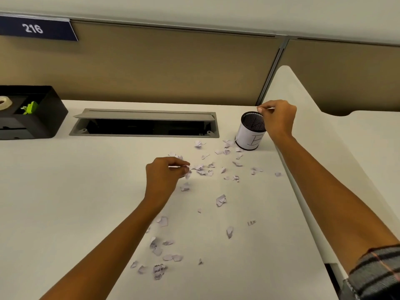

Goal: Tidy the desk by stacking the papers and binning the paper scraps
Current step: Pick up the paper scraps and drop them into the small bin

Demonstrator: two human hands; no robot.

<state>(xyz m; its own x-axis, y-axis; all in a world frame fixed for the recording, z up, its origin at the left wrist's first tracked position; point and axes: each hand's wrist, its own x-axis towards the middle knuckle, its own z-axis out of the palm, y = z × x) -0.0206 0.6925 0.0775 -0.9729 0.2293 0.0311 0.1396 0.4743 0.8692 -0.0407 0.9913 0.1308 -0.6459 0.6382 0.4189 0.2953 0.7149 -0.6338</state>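
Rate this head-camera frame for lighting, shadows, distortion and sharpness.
Head view: soft, even light with no glare; only faint shadows under the paper scraps and the mesh cup; wide-angle bowing curves the partition rail and desk edge; focus is slightly soft, yet the 216 sign reads and print on the nearest scrap is partly legible.

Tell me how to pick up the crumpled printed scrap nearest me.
Pinch the printed scrap by its raised crumpled folds, coming straight down from above with thumb and forefinger; it is buckled off the desk, so those ridges likely offer more purchase than its edges.
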